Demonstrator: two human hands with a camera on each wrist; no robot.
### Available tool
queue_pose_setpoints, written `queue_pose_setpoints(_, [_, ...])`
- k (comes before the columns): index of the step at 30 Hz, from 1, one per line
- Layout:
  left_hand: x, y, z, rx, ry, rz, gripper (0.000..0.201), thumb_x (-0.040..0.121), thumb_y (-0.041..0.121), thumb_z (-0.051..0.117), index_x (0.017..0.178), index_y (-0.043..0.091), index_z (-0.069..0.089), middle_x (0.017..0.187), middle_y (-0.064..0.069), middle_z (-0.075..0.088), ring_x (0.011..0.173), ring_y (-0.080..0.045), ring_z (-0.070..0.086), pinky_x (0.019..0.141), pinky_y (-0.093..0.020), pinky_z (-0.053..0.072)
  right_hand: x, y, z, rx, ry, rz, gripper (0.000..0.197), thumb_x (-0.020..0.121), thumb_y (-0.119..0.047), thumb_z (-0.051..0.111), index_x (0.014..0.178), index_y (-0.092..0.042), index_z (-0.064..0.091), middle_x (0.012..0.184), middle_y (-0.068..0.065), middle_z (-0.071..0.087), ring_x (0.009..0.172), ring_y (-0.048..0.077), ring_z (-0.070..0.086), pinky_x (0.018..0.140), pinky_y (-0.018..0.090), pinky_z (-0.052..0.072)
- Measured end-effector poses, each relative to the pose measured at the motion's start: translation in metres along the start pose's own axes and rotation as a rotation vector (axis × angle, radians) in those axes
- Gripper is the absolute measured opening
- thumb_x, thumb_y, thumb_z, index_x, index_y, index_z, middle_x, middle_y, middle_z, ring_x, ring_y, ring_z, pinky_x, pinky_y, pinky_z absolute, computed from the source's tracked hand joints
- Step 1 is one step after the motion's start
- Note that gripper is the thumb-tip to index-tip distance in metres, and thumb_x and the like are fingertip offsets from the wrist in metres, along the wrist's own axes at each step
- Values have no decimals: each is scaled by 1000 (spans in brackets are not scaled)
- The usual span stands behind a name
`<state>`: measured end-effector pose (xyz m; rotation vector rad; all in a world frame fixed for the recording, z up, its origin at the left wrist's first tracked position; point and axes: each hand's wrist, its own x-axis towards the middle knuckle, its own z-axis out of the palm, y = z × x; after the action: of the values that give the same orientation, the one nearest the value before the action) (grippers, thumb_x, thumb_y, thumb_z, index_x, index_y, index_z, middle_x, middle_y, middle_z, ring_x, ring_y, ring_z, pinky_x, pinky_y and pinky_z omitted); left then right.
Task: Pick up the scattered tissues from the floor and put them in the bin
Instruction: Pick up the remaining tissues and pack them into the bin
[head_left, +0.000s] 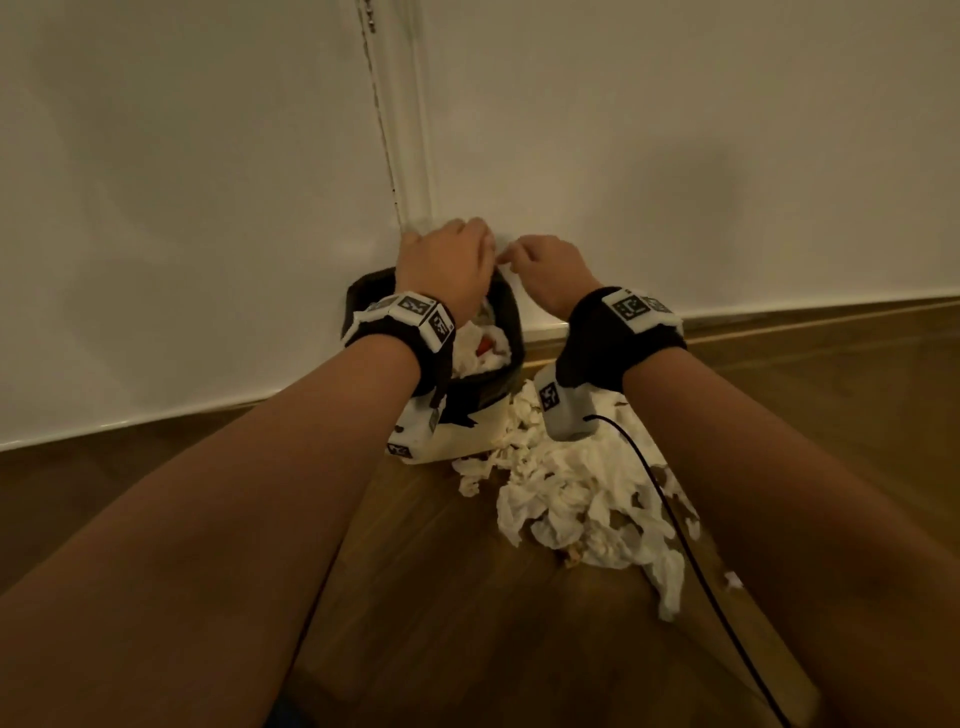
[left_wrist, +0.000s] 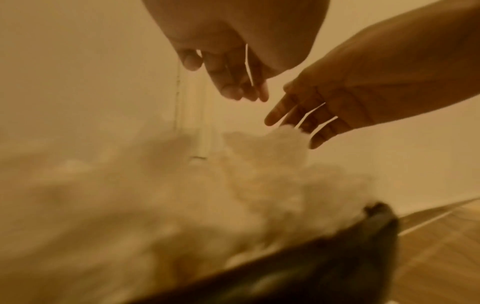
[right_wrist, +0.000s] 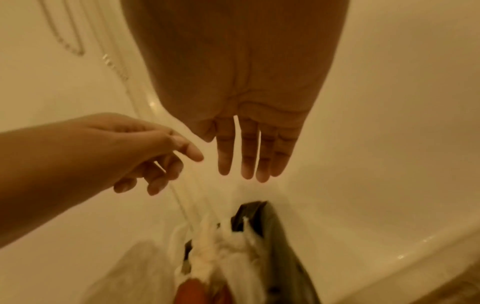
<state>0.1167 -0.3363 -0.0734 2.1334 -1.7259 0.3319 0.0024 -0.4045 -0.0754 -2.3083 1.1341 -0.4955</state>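
Note:
A black-lined bin stands on the floor against the white wall, with crumpled white tissues inside it. A large heap of tissues lies on the wooden floor just to its right. My left hand hovers over the bin's far side, fingers hanging loosely and holding nothing. My right hand is beside it, above the bin's far right rim, with straight fingers pointing down and empty. In the left wrist view a tissue clump sits right under the right fingertips.
The wall and a vertical white moulding stand directly behind the bin. A red object shows among the binned tissues. A black cable from the right wrist device runs across the floor heap. A small tissue scrap lies apart.

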Motion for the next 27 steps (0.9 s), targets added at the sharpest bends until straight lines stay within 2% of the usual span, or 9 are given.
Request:
queue_pose_setpoints(2, [4,26,-3,-104,26,79,29,98,27,30,108,17,55,103,-3,63,90,-25,57,85,-37,34,-11,21,-10,37,101,44,34,100,-20,36,108,-7,66,113,11,66,105,26,58,82,26,38])
queue_pose_setpoints(5, [3,63,3,-199,-15,197,25,96,25,34,106,17,55,102,-3,63,89,-24,59,81,-36,39,-36,59,-16,33,153,135,27,96,-15,43,108,-8,67,111,11,67,105,25,58,81,24,37])
queue_pose_setpoints(9, [-19,107,30,-310,-248,280,20,94,25,40,107,19,54,95,-4,65,83,-26,60,70,-35,47,-80,113,-11,24,91,333,25,92,-12,49,108,-9,68,107,13,68,98,27,61,73,21,36])
queue_pose_setpoints(11, [-36,124,50,-278,-396,279,22,93,24,40,107,20,56,98,-4,65,87,-26,61,70,-32,46,-102,139,-5,19,21,437,25,91,-11,51,109,-10,68,108,14,68,95,25,62,74,25,43])
queue_pose_setpoints(14, [-61,141,85,-187,-605,234,24,94,21,41,108,24,60,112,-3,62,99,-24,59,81,-35,50,-133,172,8,55,-64,573,24,90,-10,55,110,-12,68,113,13,66,102,27,61,84,34,51])
queue_pose_setpoints(17, [-82,154,114,-120,-736,224,23,95,21,45,111,24,60,121,-5,57,109,-25,55,89,-36,48,-162,199,17,94,-119,692,24,93,-10,49,108,-15,67,114,11,65,96,24,62,72,28,46])
queue_pose_setpoints(20, [-93,155,130,-10,-799,201,20,94,27,48,105,31,64,132,-7,46,122,-30,43,94,-42,42,-183,217,22,102,-139,772,24,94,-12,45,100,-17,68,114,10,64,91,25,58,72,29,43])
queue_pose_setpoints(24, [-102,158,151,37,-972,145,20,88,37,59,107,41,63,149,-6,19,136,-36,19,105,-52,30,-210,236,21,100,-157,801,23,93,-13,48,102,-16,69,112,11,65,94,26,60,76,31,46])
queue_pose_setpoints(27, [-104,157,161,77,-1031,183,31,84,38,65,114,40,59,152,-5,13,136,-36,20,107,-50,33,-223,240,31,98,-143,760,18,91,-18,54,102,-16,68,112,9,66,99,25,61,77,28,46])
